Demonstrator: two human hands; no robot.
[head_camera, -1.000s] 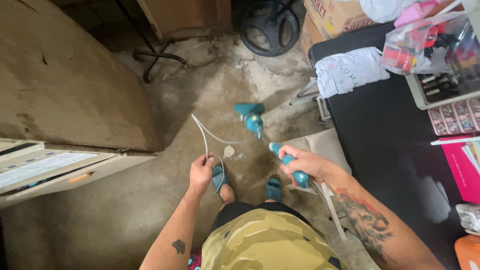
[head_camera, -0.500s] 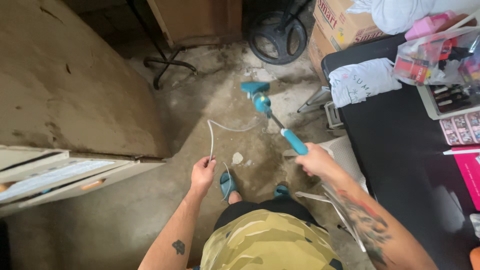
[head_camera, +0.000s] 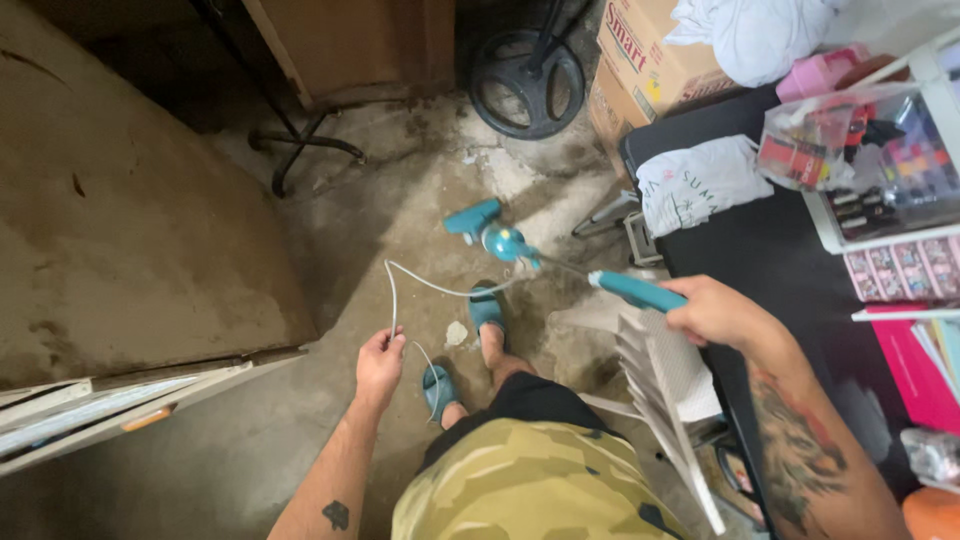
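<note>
My right hand (head_camera: 722, 313) grips the teal handle (head_camera: 636, 291) of a small teal stick vacuum. Its head (head_camera: 490, 231) rests on the stained concrete floor ahead of my feet. My left hand (head_camera: 379, 362) holds a loop of the vacuum's white cord (head_camera: 405, 282), which curves across the floor toward the vacuum body. I wear teal sandals; the right foot (head_camera: 487, 313) is stepped forward, just behind the vacuum head, and the left foot (head_camera: 439, 390) stays back.
A black table (head_camera: 775, 250) at right carries a folded white shirt (head_camera: 700, 182), plastic bins and pink packets. A cardboard box (head_camera: 645, 50), a black fan base (head_camera: 527, 68) and a stand's black legs (head_camera: 300, 145) sit at the back. Left is a tan cabinet (head_camera: 130, 230).
My right foot has stepped forward. My right hand has swung the handle out to the right and lower. The vacuum head has slid slightly left. My left hand keeps the cord.
</note>
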